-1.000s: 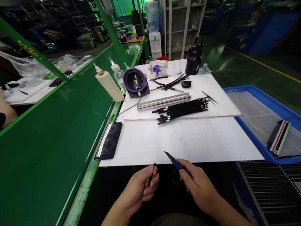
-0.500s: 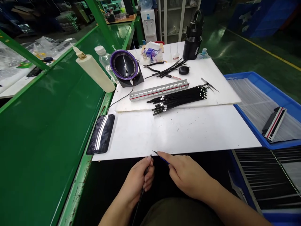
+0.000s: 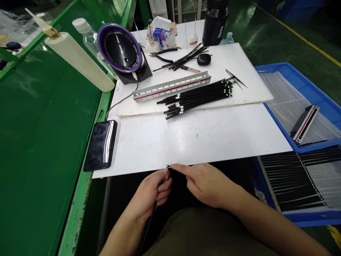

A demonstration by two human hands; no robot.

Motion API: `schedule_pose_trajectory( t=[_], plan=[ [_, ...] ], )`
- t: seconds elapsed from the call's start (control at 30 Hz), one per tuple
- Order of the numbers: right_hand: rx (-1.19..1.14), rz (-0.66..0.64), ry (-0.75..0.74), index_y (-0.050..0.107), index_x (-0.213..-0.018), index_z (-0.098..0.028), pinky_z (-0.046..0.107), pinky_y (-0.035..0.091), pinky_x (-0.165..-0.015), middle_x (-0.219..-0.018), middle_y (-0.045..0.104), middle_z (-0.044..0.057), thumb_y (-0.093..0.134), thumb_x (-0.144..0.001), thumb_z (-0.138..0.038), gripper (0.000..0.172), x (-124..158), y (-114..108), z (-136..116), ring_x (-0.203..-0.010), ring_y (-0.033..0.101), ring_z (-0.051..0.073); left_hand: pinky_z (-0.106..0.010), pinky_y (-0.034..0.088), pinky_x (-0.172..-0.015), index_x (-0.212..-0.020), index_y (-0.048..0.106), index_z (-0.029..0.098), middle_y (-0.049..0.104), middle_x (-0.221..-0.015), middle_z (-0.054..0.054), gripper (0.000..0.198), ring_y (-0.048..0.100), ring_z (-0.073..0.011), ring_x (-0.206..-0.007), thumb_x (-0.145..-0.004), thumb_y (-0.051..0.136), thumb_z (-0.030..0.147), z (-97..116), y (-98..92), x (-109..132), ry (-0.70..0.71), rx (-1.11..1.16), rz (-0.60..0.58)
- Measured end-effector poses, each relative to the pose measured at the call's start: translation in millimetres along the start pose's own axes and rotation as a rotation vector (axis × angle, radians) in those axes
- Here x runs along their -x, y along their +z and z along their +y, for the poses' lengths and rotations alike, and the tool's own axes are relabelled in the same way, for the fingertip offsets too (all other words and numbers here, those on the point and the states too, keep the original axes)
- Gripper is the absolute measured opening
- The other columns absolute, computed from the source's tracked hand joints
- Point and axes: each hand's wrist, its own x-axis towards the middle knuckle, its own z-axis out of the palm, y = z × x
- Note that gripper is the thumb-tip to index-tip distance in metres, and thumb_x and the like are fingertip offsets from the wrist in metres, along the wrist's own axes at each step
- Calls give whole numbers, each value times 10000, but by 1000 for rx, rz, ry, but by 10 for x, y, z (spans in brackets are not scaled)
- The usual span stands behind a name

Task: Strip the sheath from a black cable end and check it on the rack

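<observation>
Since 1 second ago, the right hand (image 3: 210, 185) has brought its knife (image 3: 180, 172) over to the left hand (image 3: 153, 190), whose fingers pinch a thin black strip (image 3: 151, 217) near its end, while the right fingers curl round the knife with 1 finger out straight. Work on this strip looks unfinished, with the knife right by its tip. Farther out, a bunch (image 3: 199, 96) of flat, bendy-looking strips, done or not I can't tell, lies on the soft-looking white pad (image 3: 245, 74) beside a stiff grey rail (image 3: 173, 87) with square holes.
</observation>
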Motion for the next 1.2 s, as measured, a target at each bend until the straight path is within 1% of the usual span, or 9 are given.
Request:
schedule_pose_trajectory(
  t=[0.13, 0.3, 0.53, 0.63, 0.8, 0.97, 1.2],
  plan=[
    [0, -29, 4, 429, -1541, -261, 306, 487, -811, -1108, 758, 53, 417, -938, -129, 618, 0, -31, 0, -879, 695, 196, -137, 175, -358, -725, 463, 187, 322, -525, 94, 370, 195, -33, -409, -864, 657, 470, 2, 3, 0, 4, -27, 6],
    [46, -33, -1, 416, -1548, -273, 315, 474, -787, -1065, 766, 51, 421, -925, -123, 641, -7, -43, -1, -856, 694, 209, -136, 183, -355, -721, 472, 185, 322, -524, 94, 375, 200, -34, -410, -847, 682, 469, 5, 14, 1, 13, -28, 7],
    [68, -47, -6, 397, -1562, -271, 320, 481, -797, -1095, 761, 59, 412, -923, -131, 655, -10, -38, 1, -882, 696, 215, -141, 179, -362, -707, 456, 184, 324, -531, 86, 351, 205, -37, -411, -886, 636, 427, 8, 36, 8, 17, -26, 3],
    [118, -56, -9, 393, -1565, -286, 315, 472, -777, -1060, 761, 57, 417, -926, -143, 655, -19, -51, -2, -868, 688, 213, -139, 165, -361, -712, 458, 185, 326, -529, 86, 343, 195, -37, -410, -892, 629, 423, -11, 31, -3, 25, -17, 7],
    [211, -62, -11, 392, -1566, -296, 305, 428, -695, -927, 751, 50, 421, -921, -147, 663, -27, -60, -15, -770, 660, 206, -146, 174, -365, -713, 448, 188, 327, -530, 85, 351, 203, -40, -410, -905, 612, 432, -33, 19, -9, 32, -27, 7],
    [260, -46, -27, 393, -1565, -295, 291, 362, -613, -829, 713, 38, 417, -920, -158, 660, -22, -38, -13, -696, 616, 195, -148, 174, -362, -743, 462, 190, 321, -524, 87, 307, 205, -47, -406, -924, 581, 407, -18, 58, 1, 43, -32, 17],
    [387, -7, -27, 373, -1571, -314, 276, 272, -535, -771, 665, 34, 429, -935, -184, 652, 3, 13, -28, -623, 564, 174, -152, 176, -363, -701, 444, 191, 324, -524, 81, 333, 205, -47, -402, -921, 579, 402, -25, 59, 2, 52, -26, 20]
  ],
)
